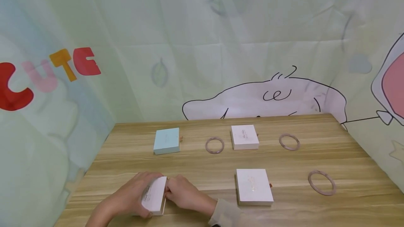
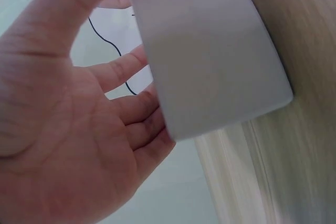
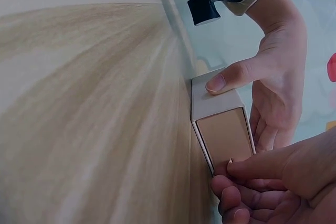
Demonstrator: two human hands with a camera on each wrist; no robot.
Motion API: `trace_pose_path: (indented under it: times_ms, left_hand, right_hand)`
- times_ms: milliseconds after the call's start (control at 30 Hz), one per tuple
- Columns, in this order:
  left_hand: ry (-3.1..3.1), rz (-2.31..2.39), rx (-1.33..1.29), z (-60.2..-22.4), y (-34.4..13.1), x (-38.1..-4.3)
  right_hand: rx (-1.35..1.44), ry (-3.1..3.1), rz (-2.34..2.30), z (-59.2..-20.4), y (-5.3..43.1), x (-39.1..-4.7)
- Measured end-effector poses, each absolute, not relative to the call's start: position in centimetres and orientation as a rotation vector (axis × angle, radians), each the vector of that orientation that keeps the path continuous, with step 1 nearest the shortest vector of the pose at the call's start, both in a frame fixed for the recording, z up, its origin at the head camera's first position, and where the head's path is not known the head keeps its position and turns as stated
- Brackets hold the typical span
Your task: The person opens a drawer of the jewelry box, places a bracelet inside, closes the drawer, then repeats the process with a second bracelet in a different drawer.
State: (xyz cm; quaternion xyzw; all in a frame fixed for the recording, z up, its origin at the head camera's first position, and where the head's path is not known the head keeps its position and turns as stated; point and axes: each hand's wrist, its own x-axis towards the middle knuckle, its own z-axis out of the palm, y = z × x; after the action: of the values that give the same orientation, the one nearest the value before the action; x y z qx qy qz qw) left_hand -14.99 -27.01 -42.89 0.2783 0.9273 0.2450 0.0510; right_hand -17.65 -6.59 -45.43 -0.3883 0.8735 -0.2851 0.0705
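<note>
A small white drawer-style box (image 1: 154, 199) with printed lettering on top rests on the near left of the wooden table. My left hand (image 1: 134, 190) grips it from the left, thumb on the near side and fingers on the far side. In the left wrist view, the box's plain side (image 2: 210, 56) faces the camera. My right hand (image 1: 184, 192) is at the box's right end, where thumb and forefinger pinch a mostly hidden pull tab. The right wrist view shows this end, a tan drawer front (image 3: 223, 129), inside the white sleeve (image 3: 212, 100).
A light-blue box (image 1: 166, 140) stands at the back left. Two more white boxes (image 1: 244, 137) (image 1: 254, 186) are right of centre, with small tabs on their right sides. Three pinkish bangles (image 1: 215, 152) (image 1: 289, 148) (image 1: 322, 193) lie on the table (image 1: 202, 165). A printed curtain (image 1: 176, 45) hangs behind.
</note>
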Motion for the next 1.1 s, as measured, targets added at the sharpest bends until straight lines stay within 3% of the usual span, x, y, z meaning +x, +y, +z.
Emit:
trace_pose_path:
  times_ms: [400, 1100]
  left_hand:
    - [2.77, 0.729, 0.733, -42.1, -26.7, -14.9]
    - [2.682, 0.817, 0.781, -40.6, -26.0, -15.5]
  right_hand:
    - [-1.195, 2.62, -0.797, -44.7, -6.3, -18.1]
    - [-0.949, 2.563, -0.898, -42.0, -5.2, -19.7]
